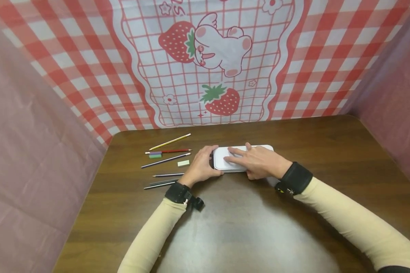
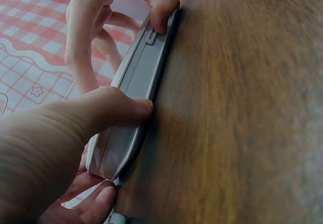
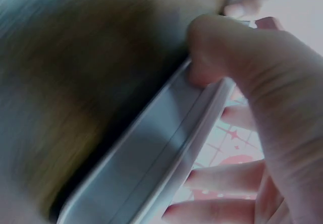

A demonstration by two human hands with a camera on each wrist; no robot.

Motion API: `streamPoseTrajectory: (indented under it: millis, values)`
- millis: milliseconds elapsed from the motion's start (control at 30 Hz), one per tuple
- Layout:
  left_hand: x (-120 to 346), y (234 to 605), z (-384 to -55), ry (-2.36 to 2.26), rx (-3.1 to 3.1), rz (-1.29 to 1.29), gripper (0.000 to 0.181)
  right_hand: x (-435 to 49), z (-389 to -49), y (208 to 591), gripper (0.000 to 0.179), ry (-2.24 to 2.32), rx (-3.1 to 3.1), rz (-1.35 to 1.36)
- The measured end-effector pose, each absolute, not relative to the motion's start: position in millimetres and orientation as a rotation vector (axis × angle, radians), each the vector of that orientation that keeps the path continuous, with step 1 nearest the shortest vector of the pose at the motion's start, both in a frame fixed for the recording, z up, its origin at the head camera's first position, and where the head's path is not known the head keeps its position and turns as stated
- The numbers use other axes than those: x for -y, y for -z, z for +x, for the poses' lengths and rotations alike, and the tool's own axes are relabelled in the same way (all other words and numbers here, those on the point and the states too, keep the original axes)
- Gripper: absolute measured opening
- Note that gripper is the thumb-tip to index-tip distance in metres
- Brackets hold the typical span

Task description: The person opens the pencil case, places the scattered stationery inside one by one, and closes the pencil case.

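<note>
A white pencil case (image 1: 220, 163) with rounded corners lies flat on the table, its lid down. My left hand (image 1: 202, 165) grips its left end, thumb against the front side and fingers round the end and back. From the right, my right hand (image 1: 261, 161) holds the case, with fingers spread over the lid and the thumb bent against the front side. A small clasp (image 2: 150, 36) shows beside the right thumb in the left wrist view. The case's inside is hidden. In the right wrist view the grey-white side (image 3: 151, 158) of the case shows a seam along its length.
Left of the case lie a yellow pencil (image 1: 170, 141), a red pencil (image 1: 174, 151), a dark blue pencil (image 1: 165, 160) and several dark pencils (image 1: 160, 184). A pale eraser (image 1: 183, 163) and a small green-purple block (image 1: 155, 155) lie among them. A checked cloth (image 1: 314, 76) hangs behind the table.
</note>
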State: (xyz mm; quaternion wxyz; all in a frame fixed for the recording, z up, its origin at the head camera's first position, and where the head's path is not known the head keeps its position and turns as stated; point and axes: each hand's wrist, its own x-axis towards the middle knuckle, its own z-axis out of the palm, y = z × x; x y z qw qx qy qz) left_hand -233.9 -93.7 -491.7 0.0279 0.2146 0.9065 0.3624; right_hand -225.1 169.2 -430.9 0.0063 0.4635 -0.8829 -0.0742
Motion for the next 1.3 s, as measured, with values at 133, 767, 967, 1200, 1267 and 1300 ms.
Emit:
streamPoseTrajectory:
  millis: [133,767,967,1200,1267,1300]
  values:
    - [93.8,502.9,-242.4,-1.106,-2.797,0.659,0.103,-171.2,-227.4,427.8,0.083,0.244,2.76,1.495]
    - [92.0,504.3,-242.0,-1.144,-2.778,0.621,0.104,-169.1,-229.1,426.5,0.083,0.249,2.707,1.592]
    - [89.9,498.7,-236.0,-1.137,-2.781,0.601,0.104,-167.1,-227.1,429.7,0.08,0.238,2.707,1.575]
    - [87.1,488.8,-228.1,-1.148,-2.809,0.613,0.102,-162.0,-221.7,431.2,0.084,0.289,2.691,1.56]
    - [86.3,488.1,-227.4,-1.147,-2.815,0.606,0.102,-161.7,-220.9,431.8,0.085,0.3,2.665,1.556]
    - [85.9,488.1,-227.4,-1.145,-2.818,0.602,0.102,-161.5,-220.5,432.3,0.084,0.304,2.648,1.556]
